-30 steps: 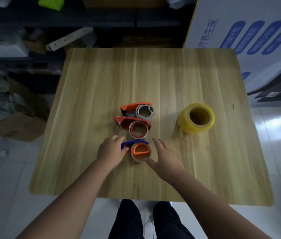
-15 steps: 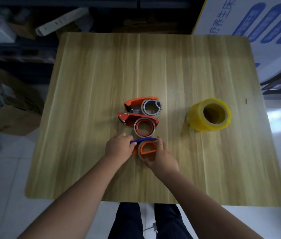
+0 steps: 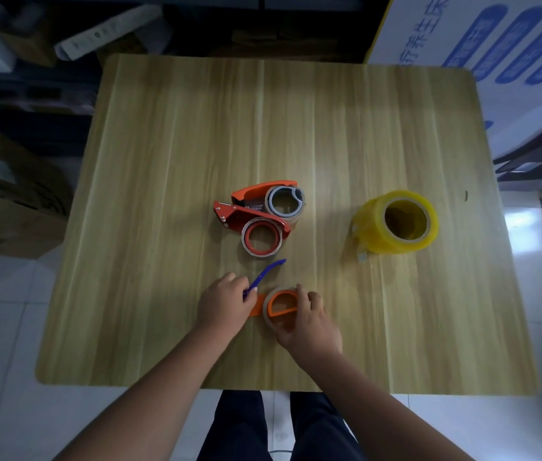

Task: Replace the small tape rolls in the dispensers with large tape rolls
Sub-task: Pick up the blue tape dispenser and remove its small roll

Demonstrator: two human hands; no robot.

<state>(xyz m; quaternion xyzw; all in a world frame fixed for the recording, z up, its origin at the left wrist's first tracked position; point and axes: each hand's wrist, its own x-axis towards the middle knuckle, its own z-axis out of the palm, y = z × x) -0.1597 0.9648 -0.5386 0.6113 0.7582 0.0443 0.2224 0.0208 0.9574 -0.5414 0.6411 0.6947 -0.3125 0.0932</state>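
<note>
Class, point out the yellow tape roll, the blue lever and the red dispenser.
yellow tape roll (image 3: 368,227): head view, outer side wall.
blue lever (image 3: 268,271): head view, mid-blade.
red dispenser (image 3: 246,214): head view, top arm.

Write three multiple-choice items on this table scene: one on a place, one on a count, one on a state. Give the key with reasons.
1. Where is the large yellow tape roll on the wooden table?
A. To the right of the dispensers
B. Under the left hand
C. On the floor

2. How many tape dispensers are on the table?
A. One
B. Three
C. Five

3. What is the state of the nearest orange dispenser?
A. Lying untouched
B. Gripped by both hands
C. Stacked on the yellow roll

Key:
1 A, the yellow roll stands alone on the right side of the table.
2 B, the orange dispenser at the back, the red dispenser and the nearest one.
3 B, the left hand holds its blue-handled end and the right hand grips its small roll.
</note>
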